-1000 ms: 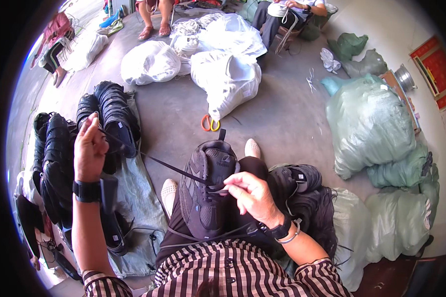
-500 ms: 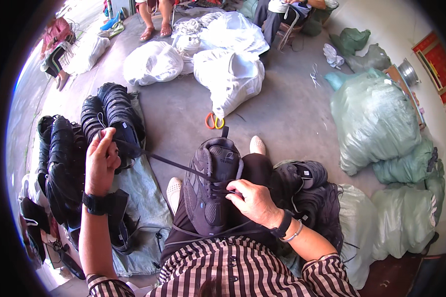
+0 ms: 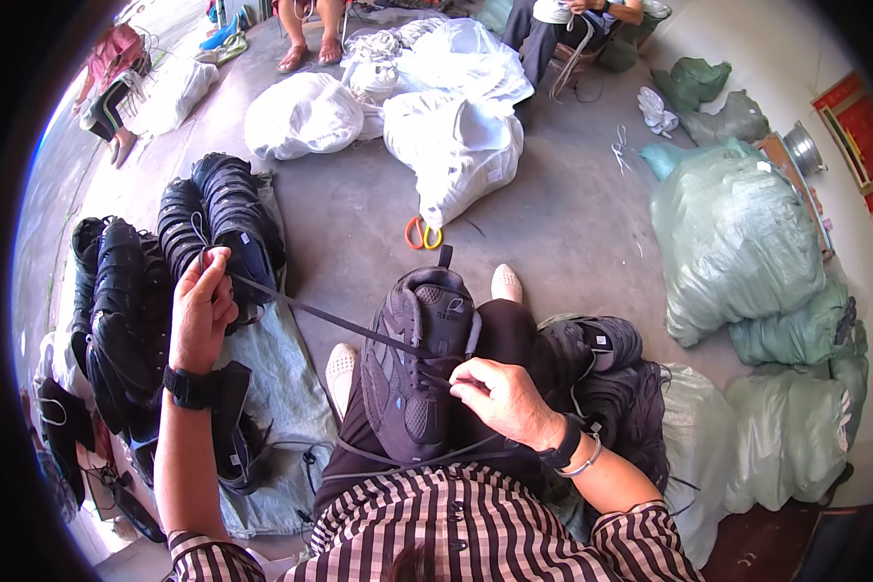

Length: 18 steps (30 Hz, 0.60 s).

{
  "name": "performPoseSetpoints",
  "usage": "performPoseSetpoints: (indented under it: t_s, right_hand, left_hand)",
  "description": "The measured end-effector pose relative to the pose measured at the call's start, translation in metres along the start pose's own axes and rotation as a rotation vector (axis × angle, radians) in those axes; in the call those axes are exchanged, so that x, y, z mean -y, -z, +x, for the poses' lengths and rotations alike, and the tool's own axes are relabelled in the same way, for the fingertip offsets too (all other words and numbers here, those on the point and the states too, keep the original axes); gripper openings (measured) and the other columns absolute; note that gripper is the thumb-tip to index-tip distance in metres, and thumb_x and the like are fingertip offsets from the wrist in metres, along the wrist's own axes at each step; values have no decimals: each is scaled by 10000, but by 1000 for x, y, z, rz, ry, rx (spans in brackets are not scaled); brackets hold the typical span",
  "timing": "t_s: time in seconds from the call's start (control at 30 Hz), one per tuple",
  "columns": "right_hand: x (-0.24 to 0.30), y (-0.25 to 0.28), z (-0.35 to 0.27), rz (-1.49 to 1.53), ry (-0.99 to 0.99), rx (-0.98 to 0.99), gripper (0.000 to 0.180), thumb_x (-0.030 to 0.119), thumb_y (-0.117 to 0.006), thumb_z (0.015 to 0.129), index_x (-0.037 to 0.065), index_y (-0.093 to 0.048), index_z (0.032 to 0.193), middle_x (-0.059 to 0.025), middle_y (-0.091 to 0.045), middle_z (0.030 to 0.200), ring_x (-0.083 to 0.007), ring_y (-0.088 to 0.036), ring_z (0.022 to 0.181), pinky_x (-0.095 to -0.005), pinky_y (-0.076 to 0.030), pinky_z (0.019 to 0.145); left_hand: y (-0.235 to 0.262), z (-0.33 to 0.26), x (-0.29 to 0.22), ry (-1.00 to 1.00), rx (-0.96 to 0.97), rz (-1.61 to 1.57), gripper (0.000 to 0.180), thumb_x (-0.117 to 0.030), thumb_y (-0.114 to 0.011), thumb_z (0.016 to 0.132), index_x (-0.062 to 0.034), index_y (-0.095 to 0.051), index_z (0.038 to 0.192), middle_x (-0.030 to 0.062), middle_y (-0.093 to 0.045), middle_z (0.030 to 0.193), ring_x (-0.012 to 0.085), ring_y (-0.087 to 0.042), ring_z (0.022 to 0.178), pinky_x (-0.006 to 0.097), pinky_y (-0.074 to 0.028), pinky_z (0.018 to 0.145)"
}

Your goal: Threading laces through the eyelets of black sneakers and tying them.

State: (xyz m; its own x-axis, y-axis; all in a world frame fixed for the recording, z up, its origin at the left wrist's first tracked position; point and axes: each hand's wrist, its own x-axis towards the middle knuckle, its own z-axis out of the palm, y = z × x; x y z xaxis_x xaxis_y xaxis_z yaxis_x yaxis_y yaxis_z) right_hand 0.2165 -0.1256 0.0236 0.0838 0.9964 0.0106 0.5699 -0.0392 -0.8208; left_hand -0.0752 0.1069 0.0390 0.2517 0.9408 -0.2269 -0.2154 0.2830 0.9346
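A dark grey sneaker (image 3: 419, 361) lies on my lap, toe toward me, heel loop pointing away. A black shoelace (image 3: 310, 312) runs taut from its eyelets up and left to my left hand (image 3: 202, 312), which is closed on the lace's end and wears a black watch. My right hand (image 3: 502, 400) rests on the shoe's right side, fingers pinched at the lace near the eyelets. More lace loops loosely under the shoe across my lap.
Rows of black sneakers (image 3: 170, 262) lie on a tarp at my left. More shoes (image 3: 601, 373) sit in a sack at my right. Orange-handled scissors (image 3: 422, 234) lie on the concrete ahead. White sacks (image 3: 456, 145) and green sacks (image 3: 737, 242) stand around. Other people sit beyond.
My left hand has dropped lower and slightly right while still pulling the lace taut. My right hand stays on the shoe's lacing.
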Motion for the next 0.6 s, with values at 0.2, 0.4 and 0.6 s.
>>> performPoseSetpoints:
  t_s: [0.2,0.4,0.6]
  right_hand:
    - [9,14,10,-11,-99,209,252,104,-752,730,27,-547,855,-69,-593,735,-141,-577,614,-274,-462,575]
    - [5,0,12,-91,34,-184,175,-20,-684,746,26,-531,817,-41,-539,733,-130,-523,587,-258,-437,554]
    - [3,-8,6,45,87,-251,132,-45,-640,774,25,-591,875,-79,-573,784,-186,-605,670,-274,-482,590]
  left_hand:
    - [-7,-4,5,43,2,53,102,-205,-555,936,-117,-585,978,-94,-349,578,13,-278,442,191,-247,426]
    - [-15,-15,17,34,39,130,132,-213,-539,946,-95,-577,991,-85,-366,597,11,-283,458,188,-272,440]
    - [-13,-14,22,57,40,122,124,-215,-536,948,-107,-575,996,-91,-364,610,4,-292,470,181,-267,442]
